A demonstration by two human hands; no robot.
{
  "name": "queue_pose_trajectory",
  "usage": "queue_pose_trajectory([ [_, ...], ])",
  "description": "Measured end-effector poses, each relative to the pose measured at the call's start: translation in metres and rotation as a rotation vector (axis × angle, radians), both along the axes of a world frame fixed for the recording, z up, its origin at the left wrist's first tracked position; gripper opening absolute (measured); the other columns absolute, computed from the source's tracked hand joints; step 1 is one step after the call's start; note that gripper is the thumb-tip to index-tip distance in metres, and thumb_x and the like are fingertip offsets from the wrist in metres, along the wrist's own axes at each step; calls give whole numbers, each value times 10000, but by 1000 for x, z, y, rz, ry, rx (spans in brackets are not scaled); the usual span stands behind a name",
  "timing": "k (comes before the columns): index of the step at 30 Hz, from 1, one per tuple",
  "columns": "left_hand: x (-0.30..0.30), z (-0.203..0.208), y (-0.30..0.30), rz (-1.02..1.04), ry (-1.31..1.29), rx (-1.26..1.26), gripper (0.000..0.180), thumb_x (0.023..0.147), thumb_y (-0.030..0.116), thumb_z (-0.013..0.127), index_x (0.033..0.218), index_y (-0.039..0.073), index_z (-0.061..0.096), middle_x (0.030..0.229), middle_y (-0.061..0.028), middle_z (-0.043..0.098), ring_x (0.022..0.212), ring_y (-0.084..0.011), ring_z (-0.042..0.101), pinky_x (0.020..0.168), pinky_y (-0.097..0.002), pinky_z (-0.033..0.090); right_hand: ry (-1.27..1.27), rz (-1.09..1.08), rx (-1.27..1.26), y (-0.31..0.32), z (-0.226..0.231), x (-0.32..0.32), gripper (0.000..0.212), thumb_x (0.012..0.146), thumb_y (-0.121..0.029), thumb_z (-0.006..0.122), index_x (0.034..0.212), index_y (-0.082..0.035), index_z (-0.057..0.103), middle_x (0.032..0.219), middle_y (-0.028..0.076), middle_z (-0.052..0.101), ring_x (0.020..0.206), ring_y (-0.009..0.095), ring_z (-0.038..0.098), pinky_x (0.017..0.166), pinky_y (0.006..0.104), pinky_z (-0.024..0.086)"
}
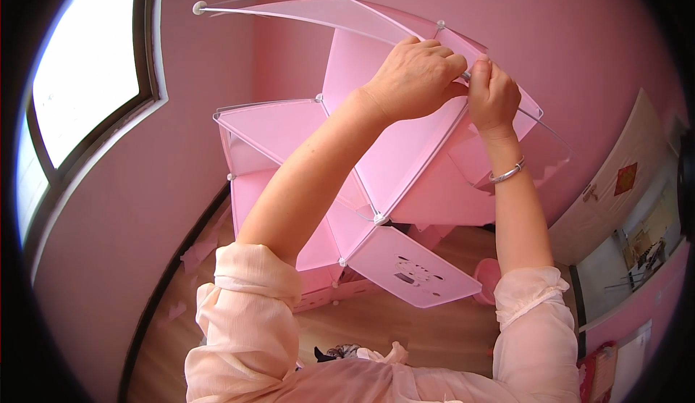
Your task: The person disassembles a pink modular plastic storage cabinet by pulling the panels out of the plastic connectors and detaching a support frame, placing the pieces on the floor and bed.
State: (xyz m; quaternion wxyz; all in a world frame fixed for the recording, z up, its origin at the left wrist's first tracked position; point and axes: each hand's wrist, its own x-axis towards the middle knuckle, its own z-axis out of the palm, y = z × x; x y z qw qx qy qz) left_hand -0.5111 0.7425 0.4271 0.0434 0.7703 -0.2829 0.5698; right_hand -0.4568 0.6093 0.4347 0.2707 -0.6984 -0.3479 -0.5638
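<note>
1. Both hands are up high and close together: left hand [420, 77] and right hand [496, 99] clamp the upper edge of the pink, plastic-looking panelled rack with a wire frame [405, 149], which spreads below and beyond them.
2. This looks like joint work, around a small grey piece [466, 76] between the fingers; the next move calls for steady bracing and firm finger pressure.
3. Well below the hands runs brown wooden floor [420, 330]; left, a bright dark-framed window [87, 63]; beyond, pink wall [579, 34].
</note>
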Motion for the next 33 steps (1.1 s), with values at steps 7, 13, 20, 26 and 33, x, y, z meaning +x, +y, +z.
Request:
queue_pose_trajectory([
  [7,-1,-3,-3,15,37,-72,227,695,252,628,653,85,481,604,-21,525,599,-198,507,592,-313,358,24,254,-28,-6,-2,12,344,831,-211,340,572,-33,480,482,145,481,462,326,499,441,381,391],
  [13,5,-3,-9,23,-1,-58,260,689,276,630,637,83,464,564,-18,520,548,-202,509,534,-314,355,320,218,81,-14,0,-2,459,877,-332,243,630,-35,490,526,115,533,546,320,526,524,400,389],
  [20,9,-6,-10,80,-63,-38,242,697,278,620,622,87,493,508,-29,528,503,-195,536,512,-302,382,332,-256,38,-6,-6,-33,533,876,-439,238,719,-41,555,552,119,573,598,290,565,710,364,328],
  [26,8,-2,-9,62,-10,-42,228,697,242,620,608,80,487,484,-41,511,474,-226,520,485,-322,394,244,-221,85,-2,-2,-22,447,850,-337,330,570,-52,532,521,129,549,496,294,538,501,387,385],
  [33,-21,5,7,77,223,-43,324,672,280,652,543,77,436,448,-34,456,449,-231,455,499,-337,358,83,255,4,-14,-4,15,292,773,-174,354,551,-28,475,469,138,473,423,282,472,429,367,359],
])
